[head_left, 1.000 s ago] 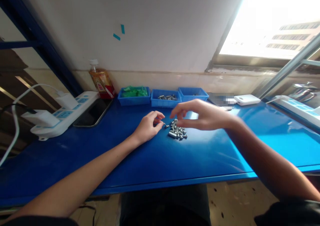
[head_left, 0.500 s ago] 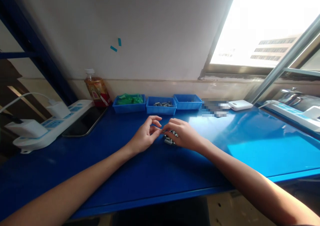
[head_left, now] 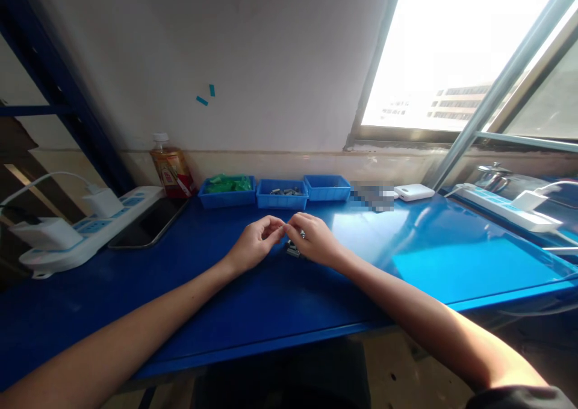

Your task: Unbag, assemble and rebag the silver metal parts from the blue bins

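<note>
Midway between the front and back edges of the table (head_left: 235,303), my left grip (head_left: 253,243) and right grip (head_left: 316,238) meet at the tips; a second ago the right hung apart above the metal parts (head_left: 293,250). So the handling, I judge, has become two-handed. Both curl inward, but I cannot tell whether either clamps anything. The metal parts lie partly hidden by my right grip. Beyond, near the back edge, stand left bin (head_left: 228,201), middle bin (head_left: 283,202) and right bin (head_left: 329,193).
</note>
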A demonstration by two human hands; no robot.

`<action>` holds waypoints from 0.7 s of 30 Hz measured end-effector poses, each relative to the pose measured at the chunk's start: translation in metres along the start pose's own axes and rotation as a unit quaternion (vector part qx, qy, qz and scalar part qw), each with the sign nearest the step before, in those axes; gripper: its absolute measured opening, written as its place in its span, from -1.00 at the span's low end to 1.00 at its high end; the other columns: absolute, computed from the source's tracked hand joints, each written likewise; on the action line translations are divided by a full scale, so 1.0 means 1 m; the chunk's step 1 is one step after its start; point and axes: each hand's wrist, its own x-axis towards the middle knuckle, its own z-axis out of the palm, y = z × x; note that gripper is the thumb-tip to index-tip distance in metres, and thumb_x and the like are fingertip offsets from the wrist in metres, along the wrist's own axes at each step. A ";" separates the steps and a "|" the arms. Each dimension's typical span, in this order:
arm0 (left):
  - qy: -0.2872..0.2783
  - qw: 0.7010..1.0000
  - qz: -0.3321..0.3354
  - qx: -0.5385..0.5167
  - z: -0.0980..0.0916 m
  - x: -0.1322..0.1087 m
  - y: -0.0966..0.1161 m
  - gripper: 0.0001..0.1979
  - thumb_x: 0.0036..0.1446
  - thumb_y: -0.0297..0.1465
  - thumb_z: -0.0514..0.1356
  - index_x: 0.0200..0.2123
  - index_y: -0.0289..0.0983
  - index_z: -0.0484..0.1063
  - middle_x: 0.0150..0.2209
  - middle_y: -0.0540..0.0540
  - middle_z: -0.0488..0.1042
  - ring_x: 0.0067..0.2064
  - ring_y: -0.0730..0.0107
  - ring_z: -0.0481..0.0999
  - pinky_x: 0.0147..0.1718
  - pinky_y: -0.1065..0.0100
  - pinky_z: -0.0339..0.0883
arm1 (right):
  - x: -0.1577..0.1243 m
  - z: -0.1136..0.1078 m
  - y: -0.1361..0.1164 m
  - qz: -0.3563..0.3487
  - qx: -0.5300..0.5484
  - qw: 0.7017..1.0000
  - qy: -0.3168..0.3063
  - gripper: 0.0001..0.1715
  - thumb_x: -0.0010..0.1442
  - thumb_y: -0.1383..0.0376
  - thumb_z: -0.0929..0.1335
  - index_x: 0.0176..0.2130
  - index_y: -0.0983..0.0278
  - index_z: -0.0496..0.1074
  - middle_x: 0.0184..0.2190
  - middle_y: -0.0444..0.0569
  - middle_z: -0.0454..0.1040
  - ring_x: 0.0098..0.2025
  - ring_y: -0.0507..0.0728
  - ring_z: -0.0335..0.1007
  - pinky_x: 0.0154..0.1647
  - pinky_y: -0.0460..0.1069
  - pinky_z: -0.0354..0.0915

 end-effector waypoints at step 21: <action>-0.112 0.946 0.102 0.286 -0.011 -0.001 0.003 -0.71 0.17 -0.29 0.14 -0.05 -0.16 0.46 -0.09 -0.09 0.40 -0.26 0.39 0.45 -0.22 0.38 0.33 | 0.031 -0.052 0.092 0.152 -0.211 0.957 0.131 -0.55 0.17 0.16 0.32 -0.01 0.34 0.37 -0.25 0.10 0.48 -0.20 0.25 0.39 -0.20 0.08 0.28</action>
